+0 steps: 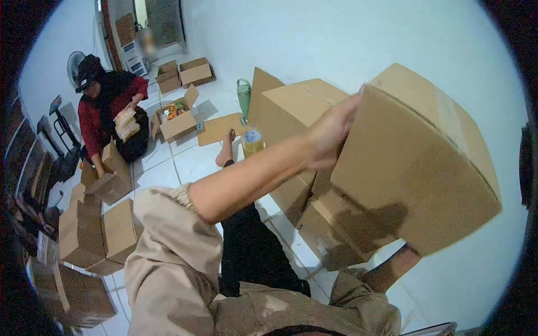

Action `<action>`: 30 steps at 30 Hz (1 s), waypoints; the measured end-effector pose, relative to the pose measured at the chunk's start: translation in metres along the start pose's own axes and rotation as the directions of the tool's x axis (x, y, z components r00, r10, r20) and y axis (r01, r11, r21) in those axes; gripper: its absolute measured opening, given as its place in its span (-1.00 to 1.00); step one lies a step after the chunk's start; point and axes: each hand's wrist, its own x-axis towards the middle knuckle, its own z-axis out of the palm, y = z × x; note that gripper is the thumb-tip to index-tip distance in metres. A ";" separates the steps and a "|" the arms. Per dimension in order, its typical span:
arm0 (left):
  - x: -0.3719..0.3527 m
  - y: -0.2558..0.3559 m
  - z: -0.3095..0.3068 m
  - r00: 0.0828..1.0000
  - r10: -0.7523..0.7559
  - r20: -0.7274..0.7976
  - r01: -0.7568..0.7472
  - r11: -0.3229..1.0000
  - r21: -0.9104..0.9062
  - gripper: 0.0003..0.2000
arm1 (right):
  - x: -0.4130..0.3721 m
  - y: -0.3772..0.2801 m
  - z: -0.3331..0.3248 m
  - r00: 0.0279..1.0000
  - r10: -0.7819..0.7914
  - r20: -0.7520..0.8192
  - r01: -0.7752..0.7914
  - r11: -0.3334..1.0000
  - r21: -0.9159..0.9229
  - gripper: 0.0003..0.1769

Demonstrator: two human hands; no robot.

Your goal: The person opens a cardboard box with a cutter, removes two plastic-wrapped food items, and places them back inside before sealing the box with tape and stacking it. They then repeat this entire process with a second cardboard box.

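The left hand (330,134) clasps the raised cardboard box (414,162) at its upper left edge, fingers pressed against it; the right hand is hidden beneath, grip undeterminable.

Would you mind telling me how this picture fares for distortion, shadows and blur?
Head view: strong fisheye bending with black corners; light is flat and even, no glare on the white wall; a soft shadow lies on the near face of the cardboard box that the left hand grips; a blurred patch sits by the far doorway; the seated co-worker looks fairly sharp.
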 end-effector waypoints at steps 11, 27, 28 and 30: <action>-0.203 -0.098 -0.094 0.965 0.161 -0.205 -0.215 0.937 -0.276 -0.48 | -0.069 -0.069 0.098 0.933 -0.036 0.357 -0.047 0.974 0.222 0.10; -0.484 -0.206 -0.272 0.175 0.195 -0.965 -0.077 0.980 0.184 -0.42 | -0.209 0.159 0.352 0.240 0.255 0.937 -0.844 0.531 0.072 -0.37; -0.488 -0.206 -0.275 0.170 0.319 -0.933 0.162 0.924 0.345 -0.43 | -0.210 0.168 0.353 0.220 0.265 0.939 -0.851 0.523 0.052 -0.37; -0.508 -0.195 -0.273 0.191 0.314 -0.930 0.317 0.877 0.362 -0.42 | -0.211 0.177 0.357 0.187 0.346 0.919 -0.592 0.787 -0.176 -0.39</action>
